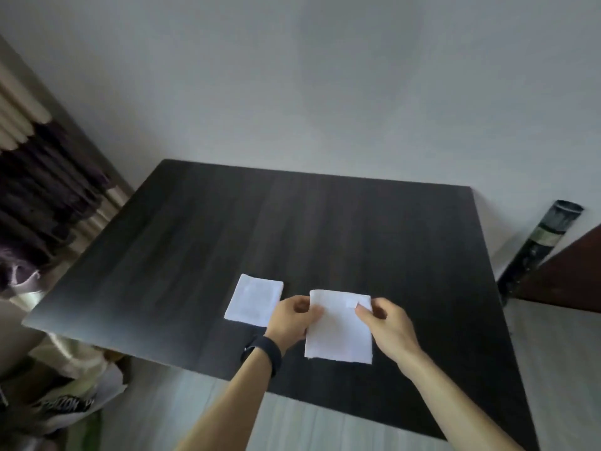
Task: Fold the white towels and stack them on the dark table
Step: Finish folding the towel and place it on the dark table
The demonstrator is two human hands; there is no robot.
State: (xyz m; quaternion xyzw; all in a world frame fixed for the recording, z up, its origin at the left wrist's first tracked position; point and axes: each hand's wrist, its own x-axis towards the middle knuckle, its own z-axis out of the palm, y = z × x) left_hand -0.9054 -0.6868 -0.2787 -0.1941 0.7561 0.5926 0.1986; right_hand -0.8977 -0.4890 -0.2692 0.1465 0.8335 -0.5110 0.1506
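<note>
On near part of dark table (325,229): folded towel (255,299) lies flat at left, done. Second towel (340,333) just right of it, left hand (291,319) and right hand (388,323) pinching its far corners. Judged mid-fold; stacking not yet done.

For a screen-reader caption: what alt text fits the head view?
Two bare hands, left hand and right hand, pinch the far corners of a white towel on a dark table. A folded white towel lies to its left.
</note>
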